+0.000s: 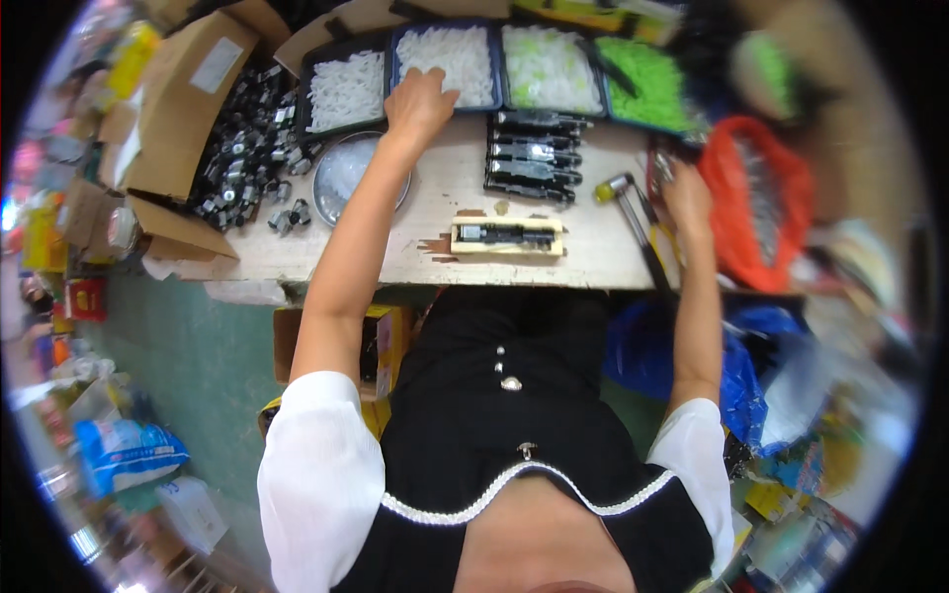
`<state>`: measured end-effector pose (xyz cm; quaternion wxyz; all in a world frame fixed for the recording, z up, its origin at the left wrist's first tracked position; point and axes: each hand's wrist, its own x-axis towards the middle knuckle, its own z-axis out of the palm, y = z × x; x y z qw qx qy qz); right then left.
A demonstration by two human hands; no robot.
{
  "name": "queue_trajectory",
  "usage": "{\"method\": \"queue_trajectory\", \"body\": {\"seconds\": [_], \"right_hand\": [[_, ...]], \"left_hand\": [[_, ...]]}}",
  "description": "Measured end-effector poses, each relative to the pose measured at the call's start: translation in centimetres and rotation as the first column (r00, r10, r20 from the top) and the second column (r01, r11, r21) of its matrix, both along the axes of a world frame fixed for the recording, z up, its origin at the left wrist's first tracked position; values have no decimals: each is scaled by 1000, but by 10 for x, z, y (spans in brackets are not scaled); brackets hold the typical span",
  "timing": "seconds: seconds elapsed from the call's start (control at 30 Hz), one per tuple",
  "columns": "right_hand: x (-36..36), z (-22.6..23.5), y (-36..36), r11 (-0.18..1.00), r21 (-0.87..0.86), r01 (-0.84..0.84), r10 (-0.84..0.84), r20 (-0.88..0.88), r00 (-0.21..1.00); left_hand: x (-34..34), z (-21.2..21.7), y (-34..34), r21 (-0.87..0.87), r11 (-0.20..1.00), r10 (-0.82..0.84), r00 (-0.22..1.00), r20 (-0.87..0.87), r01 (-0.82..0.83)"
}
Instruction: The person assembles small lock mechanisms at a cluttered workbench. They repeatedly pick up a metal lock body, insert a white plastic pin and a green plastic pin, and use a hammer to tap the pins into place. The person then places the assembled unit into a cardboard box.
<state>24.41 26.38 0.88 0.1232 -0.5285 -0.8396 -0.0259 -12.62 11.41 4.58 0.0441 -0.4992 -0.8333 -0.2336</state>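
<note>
My left hand reaches over the front rim of a blue tray of small white plastic pieces. Its fingers curl down at the pieces, and whatever is between them is hidden. On the right, my right hand is closed at the table beside an orange-red plastic bag of small metal parts. Something small and metallic shows at its fingertips, too blurred to name. Just left of it lie a hammer and a yellow-handled tool. Between my arms, a cream fixture cradles a black cylindrical part.
Several black assemblies lie stacked behind the fixture. Trays of white, pale green and bright green pieces line the back. A round metal dish sits under my left forearm, beside loose black-and-silver parts and a cardboard box.
</note>
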Motion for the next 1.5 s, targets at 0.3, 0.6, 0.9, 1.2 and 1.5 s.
{"method": "queue_trajectory", "body": {"seconds": [0.3, 0.6, 0.9, 1.2, 1.5], "right_hand": [[3, -13, 15, 997, -71, 18, -18, 3, 1000], [11, -5, 10, 995, -59, -84, 61, -323, 945], [10, -8, 4, 988, -72, -136, 88, -461, 883], [12, -4, -3, 974, -199, -113, -24, -581, 814], [-37, 32, -61, 864, -381, -328, -102, -771, 628]], "left_hand": [[-31, -9, 35, -97, 992, -73, 995, 73, 80], [-62, -27, 37, 160, 979, -171, 935, 311, 126], [-51, -30, 46, 71, 980, -188, 982, 36, 185], [-47, 9, 14, 456, 890, -365, 554, 748, -30], [-5, 20, -54, 489, 827, -490, 70, 869, -277]]}}
